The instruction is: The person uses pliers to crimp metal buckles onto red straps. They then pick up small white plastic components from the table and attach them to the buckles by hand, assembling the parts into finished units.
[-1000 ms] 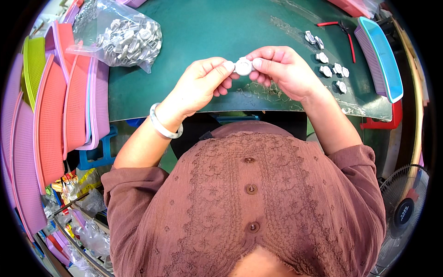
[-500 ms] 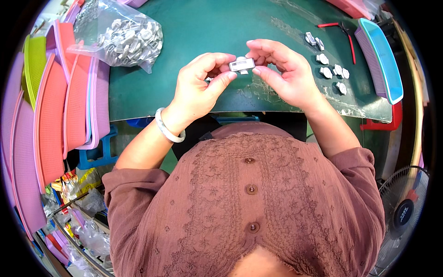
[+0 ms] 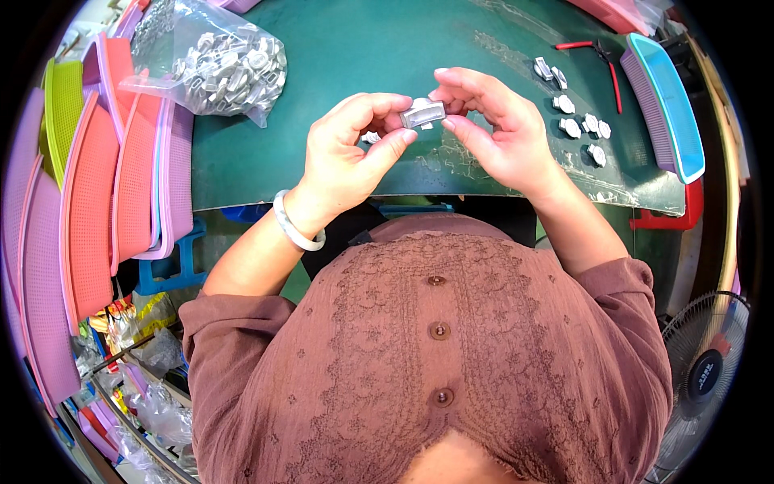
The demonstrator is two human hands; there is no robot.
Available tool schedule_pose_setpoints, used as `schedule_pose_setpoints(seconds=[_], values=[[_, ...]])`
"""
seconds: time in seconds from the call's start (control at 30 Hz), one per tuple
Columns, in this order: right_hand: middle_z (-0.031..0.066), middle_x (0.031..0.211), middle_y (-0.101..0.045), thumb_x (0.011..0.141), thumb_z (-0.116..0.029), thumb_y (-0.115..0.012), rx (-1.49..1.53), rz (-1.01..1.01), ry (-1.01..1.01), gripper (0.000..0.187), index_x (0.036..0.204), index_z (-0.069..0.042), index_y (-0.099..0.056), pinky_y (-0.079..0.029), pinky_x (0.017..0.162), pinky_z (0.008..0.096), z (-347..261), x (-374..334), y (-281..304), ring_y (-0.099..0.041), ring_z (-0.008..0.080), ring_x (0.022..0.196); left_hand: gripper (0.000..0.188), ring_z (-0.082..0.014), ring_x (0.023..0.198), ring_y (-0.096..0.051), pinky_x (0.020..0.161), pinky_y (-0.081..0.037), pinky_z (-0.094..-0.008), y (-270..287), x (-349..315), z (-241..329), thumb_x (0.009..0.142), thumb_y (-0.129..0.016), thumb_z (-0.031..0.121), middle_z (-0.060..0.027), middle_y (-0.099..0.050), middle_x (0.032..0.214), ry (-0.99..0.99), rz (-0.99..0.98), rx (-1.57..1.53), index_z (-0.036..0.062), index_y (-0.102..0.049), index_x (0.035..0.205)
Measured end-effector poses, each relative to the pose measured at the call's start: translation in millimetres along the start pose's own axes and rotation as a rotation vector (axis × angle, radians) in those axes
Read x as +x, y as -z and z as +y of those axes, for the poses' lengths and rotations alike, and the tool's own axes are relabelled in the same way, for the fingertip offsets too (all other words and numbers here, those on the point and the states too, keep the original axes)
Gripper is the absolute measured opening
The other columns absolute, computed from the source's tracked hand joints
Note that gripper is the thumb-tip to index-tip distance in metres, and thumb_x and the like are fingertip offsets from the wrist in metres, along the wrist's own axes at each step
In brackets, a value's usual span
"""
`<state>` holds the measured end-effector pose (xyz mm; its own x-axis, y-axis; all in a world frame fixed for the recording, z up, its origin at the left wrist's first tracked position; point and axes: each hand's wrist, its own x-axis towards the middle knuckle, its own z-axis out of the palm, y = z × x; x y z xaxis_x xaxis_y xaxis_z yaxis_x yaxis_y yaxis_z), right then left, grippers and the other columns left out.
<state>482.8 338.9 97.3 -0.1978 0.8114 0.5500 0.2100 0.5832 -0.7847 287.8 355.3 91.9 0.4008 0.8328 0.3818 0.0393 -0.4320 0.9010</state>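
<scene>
Between my hands, over the green table, is a small silver-grey metal casting (image 3: 423,114) with a rectangular frame-like face. The thumb and forefinger of my left hand (image 3: 348,143) pinch its left end. On its right end, the thumb and fingers of my right hand (image 3: 506,133) close from the other side. Another small grey piece (image 3: 370,137) shows partly behind my left fingers; most of it is hidden. Several similar castings (image 3: 570,127) lie loose on the table to the right of my right hand.
A clear plastic bag (image 3: 234,73) full of such castings rests at the back left. Red-handled pliers (image 3: 601,52) lie at the back right, beside a blue and purple basket (image 3: 689,121). Stacked coloured baskets (image 3: 89,210) line the left. A fan (image 3: 701,379) stands at the lower right.
The casting has tilted between my fingers, its right end now higher and its face showing at another angle. My hands have barely shifted.
</scene>
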Motion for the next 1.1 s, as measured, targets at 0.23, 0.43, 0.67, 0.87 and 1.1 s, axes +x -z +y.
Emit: schedule_pose_setpoints(seconds=[0.23,0.43,0.67,0.87,1.1], values=[[0.0097,0.088,-0.061,0.068,0.007,-0.061,-0.252,-0.015,0.157,0.040,0.106,-0.004,-0.055,-0.048,0.064,0.0293,-2.7,2.1,3.1,-0.059,0.0220,0.072,0.027,-0.0110,0.067,-0.056,0.061,-0.047,-0.0230,0.8,2.3,2.0,0.070,-0.066,-0.003,-0.0048,-0.056,0.074,-0.092,0.011,0.096,0.0010,-0.060,0.096],[0.0098,0.087,-0.060,0.065,0.008,-0.061,-0.308,-0.013,0.265,0.041,0.104,-0.003,-0.055,-0.047,0.062,0.0322,-5.4,4.2,1.0,-0.057,0.0256,0.072,0.028,-0.0100,0.069,-0.056,0.063,-0.047,-0.0222,0.0,0.6,-3.1,0.070,-0.065,-0.004,-0.0038,-0.057,0.077,-0.049,0.029,0.054,0.0010,-0.059,0.097],[0.0105,0.085,-0.059,0.065,0.007,-0.061,-0.334,-0.003,0.318,0.039,0.103,-0.002,-0.055,-0.046,0.062,0.0337,-6.2,5.6,0.7,-0.056,0.0264,0.070,0.030,-0.0080,0.076,-0.054,0.069,-0.046,-0.0214,-0.9,-0.4,1.0,0.074,-0.064,-0.006,-0.0015,-0.055,0.082,0.090,0.035,-0.189,-0.0010,-0.057,0.103],[0.0118,0.089,-0.060,0.067,0.002,-0.065,-0.305,0.049,0.225,0.038,0.102,-0.001,-0.054,-0.047,0.066,0.0338,-7.1,-0.7,-1.2,-0.057,0.0280,0.074,0.031,-0.0087,0.078,-0.053,0.071,-0.045,-0.0209,-6.4,2.8,-0.2,0.080,-0.060,-0.001,-0.0026,-0.057,0.088,0.341,0.092,-0.547,0.0005,-0.056,0.110],[0.0106,0.088,-0.060,0.072,-0.009,-0.066,-0.385,0.009,0.186,0.032,0.102,-0.002,-0.056,-0.048,0.066,0.0326,-5.5,-2.7,11.6,-0.059,0.0255,0.076,0.022,-0.0214,0.093,-0.058,0.083,-0.048,-0.0357,-26.3,7.9,-3.6,0.089,-0.050,0.014,-0.0117,-0.056,0.105,0.526,0.078,-1.071,0.0044,-0.050,0.109]])
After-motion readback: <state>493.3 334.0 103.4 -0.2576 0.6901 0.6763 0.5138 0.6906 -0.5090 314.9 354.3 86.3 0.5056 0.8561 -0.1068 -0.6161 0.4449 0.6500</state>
